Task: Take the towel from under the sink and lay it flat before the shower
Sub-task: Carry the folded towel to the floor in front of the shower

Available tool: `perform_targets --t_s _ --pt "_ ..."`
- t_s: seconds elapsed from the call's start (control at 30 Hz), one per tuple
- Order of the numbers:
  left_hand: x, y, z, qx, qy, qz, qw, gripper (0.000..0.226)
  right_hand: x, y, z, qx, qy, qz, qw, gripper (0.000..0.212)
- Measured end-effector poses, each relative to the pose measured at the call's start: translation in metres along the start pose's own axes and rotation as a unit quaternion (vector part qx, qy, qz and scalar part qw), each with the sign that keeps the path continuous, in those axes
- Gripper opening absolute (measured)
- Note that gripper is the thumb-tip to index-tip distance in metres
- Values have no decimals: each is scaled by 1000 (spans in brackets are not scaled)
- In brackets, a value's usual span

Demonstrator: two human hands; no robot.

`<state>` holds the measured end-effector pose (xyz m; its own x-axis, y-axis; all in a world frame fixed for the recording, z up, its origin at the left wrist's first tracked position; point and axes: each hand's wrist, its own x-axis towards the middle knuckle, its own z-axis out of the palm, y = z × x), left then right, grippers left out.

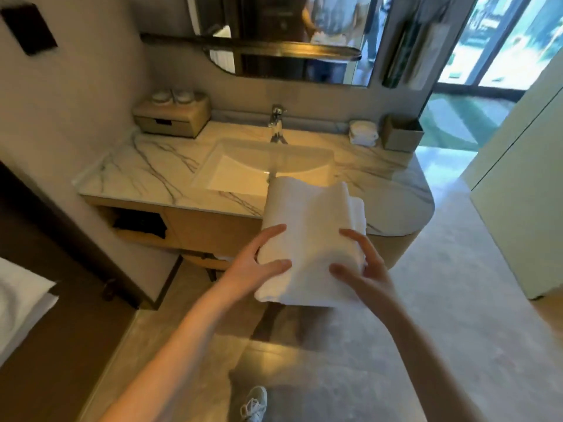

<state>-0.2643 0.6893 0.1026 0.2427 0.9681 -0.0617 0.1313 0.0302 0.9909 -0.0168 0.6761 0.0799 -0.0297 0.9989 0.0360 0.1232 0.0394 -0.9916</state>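
Head view: a folded white towel (pixel 307 226) is held in the air in front of the vanity. The left hand (pixel 259 263) grasps its near left edge and the right hand (pixel 362 266) its near right edge. Its far end rises over the front edge of the marble worktop (pixel 146 166), covering part of the sink (pixel 243 169). A tap (pixel 277 123) stands at the back edge and a wooden box (pixel 173 120) at the back left corner. A mirror (pixel 304 65) hangs above, over a pale tiled floor (pixel 441 300).

The towel (pixel 307 239) hides part of the sink (pixel 243 166); bottom edge crops the shoe (pixel 254 405).
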Motion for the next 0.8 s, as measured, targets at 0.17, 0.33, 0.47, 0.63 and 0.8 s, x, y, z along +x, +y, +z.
perform_targets --t_s 0.17,0.33,0.47,0.63,0.8 --pt "28 48 -21 13 12 76 997 59 40 -47 0 -39 15 -67 997 60" --pt "55 63 -42 44 23 131 990 62 69 -71 11 -29 27 -145 989 60" --pt "74 53 -59 38 15 140 989 61 86 -64 27 -13 47 -143 989 58" --pt "97 37 -78 47 21 113 992 60 112 -48 43 5 35 -122 992 59" --pt "113 28 -87 62 35 98 993 60 132 -37 47 -9 32 -94 995 60"
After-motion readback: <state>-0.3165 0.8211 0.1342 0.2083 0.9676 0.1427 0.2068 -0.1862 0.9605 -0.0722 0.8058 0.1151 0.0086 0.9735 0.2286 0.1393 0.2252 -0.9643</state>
